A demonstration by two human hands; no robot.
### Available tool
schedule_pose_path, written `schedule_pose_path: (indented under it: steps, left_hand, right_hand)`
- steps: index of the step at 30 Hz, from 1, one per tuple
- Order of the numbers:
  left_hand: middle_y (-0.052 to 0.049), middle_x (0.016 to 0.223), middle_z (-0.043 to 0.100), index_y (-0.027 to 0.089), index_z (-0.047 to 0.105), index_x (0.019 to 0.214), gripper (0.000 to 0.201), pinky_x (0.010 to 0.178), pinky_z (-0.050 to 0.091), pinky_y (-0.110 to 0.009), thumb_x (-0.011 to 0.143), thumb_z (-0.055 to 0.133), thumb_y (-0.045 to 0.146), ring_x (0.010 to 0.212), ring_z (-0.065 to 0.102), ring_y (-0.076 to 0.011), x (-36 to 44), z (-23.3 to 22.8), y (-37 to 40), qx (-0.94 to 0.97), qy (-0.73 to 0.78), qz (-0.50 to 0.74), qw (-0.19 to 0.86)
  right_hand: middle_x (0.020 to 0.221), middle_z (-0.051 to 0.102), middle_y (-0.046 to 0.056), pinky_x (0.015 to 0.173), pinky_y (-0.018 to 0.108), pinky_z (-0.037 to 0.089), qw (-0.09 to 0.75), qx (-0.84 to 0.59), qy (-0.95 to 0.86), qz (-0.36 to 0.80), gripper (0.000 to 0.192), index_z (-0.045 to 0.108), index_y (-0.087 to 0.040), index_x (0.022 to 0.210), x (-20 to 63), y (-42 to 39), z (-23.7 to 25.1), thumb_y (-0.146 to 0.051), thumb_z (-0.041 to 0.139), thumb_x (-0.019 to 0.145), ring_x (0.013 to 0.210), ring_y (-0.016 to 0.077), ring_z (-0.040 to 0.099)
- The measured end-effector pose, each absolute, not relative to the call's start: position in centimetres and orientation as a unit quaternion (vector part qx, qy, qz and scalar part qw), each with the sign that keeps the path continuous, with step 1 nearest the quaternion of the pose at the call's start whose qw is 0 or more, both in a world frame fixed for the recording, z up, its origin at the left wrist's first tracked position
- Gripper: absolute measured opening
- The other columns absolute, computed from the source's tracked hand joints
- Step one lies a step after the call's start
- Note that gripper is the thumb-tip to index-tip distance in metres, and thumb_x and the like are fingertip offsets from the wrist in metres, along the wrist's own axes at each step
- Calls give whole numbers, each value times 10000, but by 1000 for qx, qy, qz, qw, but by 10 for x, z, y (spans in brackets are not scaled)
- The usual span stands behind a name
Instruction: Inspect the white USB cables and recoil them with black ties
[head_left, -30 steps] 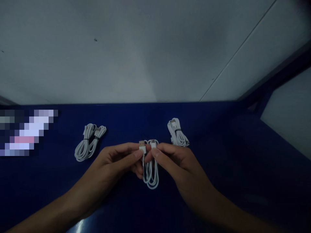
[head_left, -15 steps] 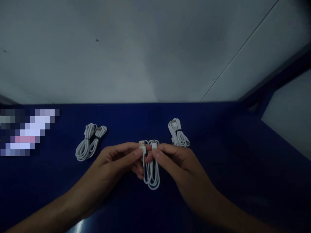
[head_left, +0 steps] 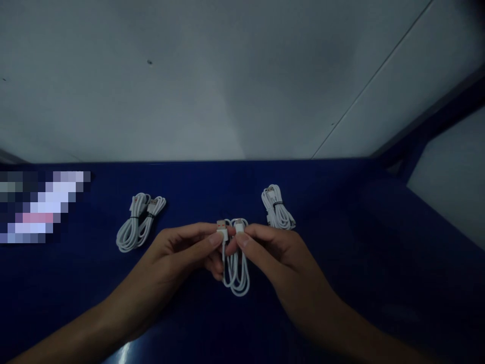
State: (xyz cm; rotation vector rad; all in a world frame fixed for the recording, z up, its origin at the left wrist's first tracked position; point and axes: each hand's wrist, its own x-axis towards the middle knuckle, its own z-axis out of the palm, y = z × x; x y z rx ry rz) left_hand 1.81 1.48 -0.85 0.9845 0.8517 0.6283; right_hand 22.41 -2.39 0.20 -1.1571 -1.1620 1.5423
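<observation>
White USB cable (head_left: pixel 235 268), folded into a few long loops that hang down toward 6 o'clock and end in a rounded bend. Both plugs sit side by side up at the 12 o'clock end, the bigger USB-A one on the 9 o'clock side. It's dead centre, above the dark blue surface.

No readable text, label, brand or number anywhere I look, not on the white cable (head_left: pixel 235 263) in my fingers, nor on the blue table (head_left: pixel 341 253).
</observation>
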Motion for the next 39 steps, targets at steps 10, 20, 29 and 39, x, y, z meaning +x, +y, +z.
schedule_pose_path:
  steps: [10, 20, 29, 39]
  left_hand:
    - [-29, 889, 780, 203, 845, 926, 278, 796, 550, -237, 1081, 747, 412, 829, 695, -150, 19, -8, 15, 460, 401, 281, 741]
    - [-33, 860, 782, 192, 839, 887, 279, 786, 564, -240, 1067, 770, 393, 791, 696, -141, 17, -11, 15, 432, 398, 291, 755]
    - [-49, 813, 828, 182, 825, 868, 237, 734, 610, -243, 1026, 822, 359, 701, 746, -142, 13, -11, 16, 444, 414, 307, 733]
    - [1, 783, 830, 260, 912, 1100, 111, 615, 594, -167, 1014, 844, 241, 687, 734, -105, 14, -9, 14, 420, 388, 310, 760]
  right_hand:
    - [865, 803, -8, 818, 268, 621, 443, -440, -454, 635, 333, 819, -262, 896, 223, -23, 3, -325, 613, 1151, 844, 146, 783]
    - [1006, 850, 48, 981, 369, 616, 410, -387, -436, 701, 515, 828, -233, 966, 231, -18, -5, -490, 452, 1208, 993, 205, 805]
    - [1006, 866, 32, 1009, 408, 599, 401, -408, -399, 717, 293, 881, -277, 1002, 229, -18, -9, -516, 731, 1079, 982, 220, 808]
    - [913, 859, -7, 985, 374, 602, 429, -401, -412, 697, 214, 853, -294, 810, 231, -20, -2, -341, 837, 1018, 954, 190, 808]
